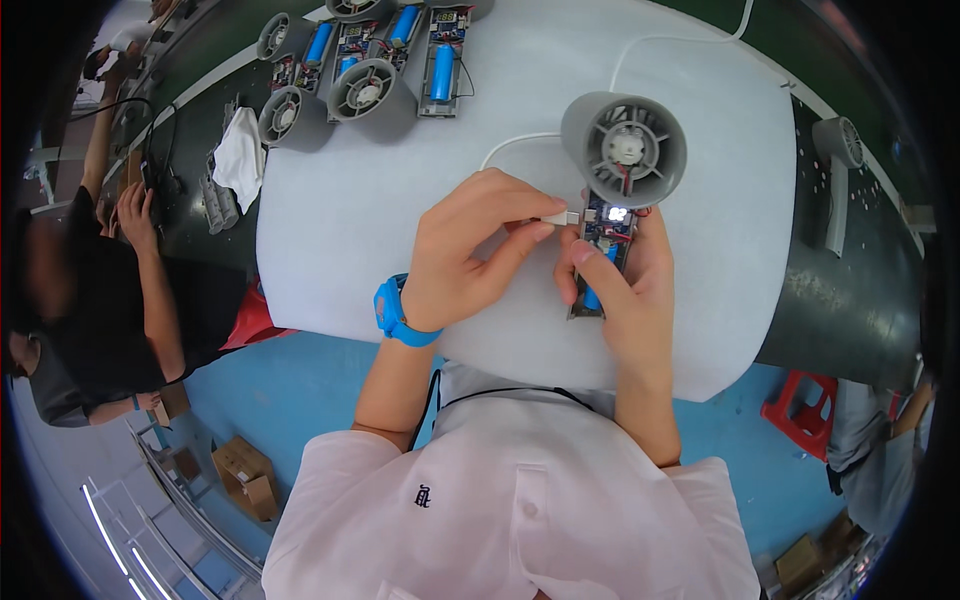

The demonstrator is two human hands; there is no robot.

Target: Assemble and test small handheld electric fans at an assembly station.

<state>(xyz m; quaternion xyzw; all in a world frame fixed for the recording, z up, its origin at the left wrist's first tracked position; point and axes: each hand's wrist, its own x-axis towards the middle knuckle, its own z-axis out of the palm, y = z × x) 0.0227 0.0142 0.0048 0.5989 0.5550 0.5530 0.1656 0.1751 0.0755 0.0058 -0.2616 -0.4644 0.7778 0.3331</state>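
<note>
My left hand (465, 245), with a blue watch on its wrist, pinches the white plug (560, 218) of a cable between thumb and forefinger. The plug points at the left side of a handheld fan unit; I cannot tell whether it sits in the socket. My right hand (630, 275) is wrapped round the unit's open grey handle, thumb over its blue battery cell (592, 297). A circuit board with a lit white display (617, 214) shows above the thumb. At the top is the round grey fan head (627, 150), its ribs and white hub facing up.
Several similar open fan units with round heads (372, 95) and blue cells lie at the far left of the white mat (330, 240). A white cloth (238, 160) lies left of it. Another fan (838, 145) lies at right. A person (100, 290) works at left.
</note>
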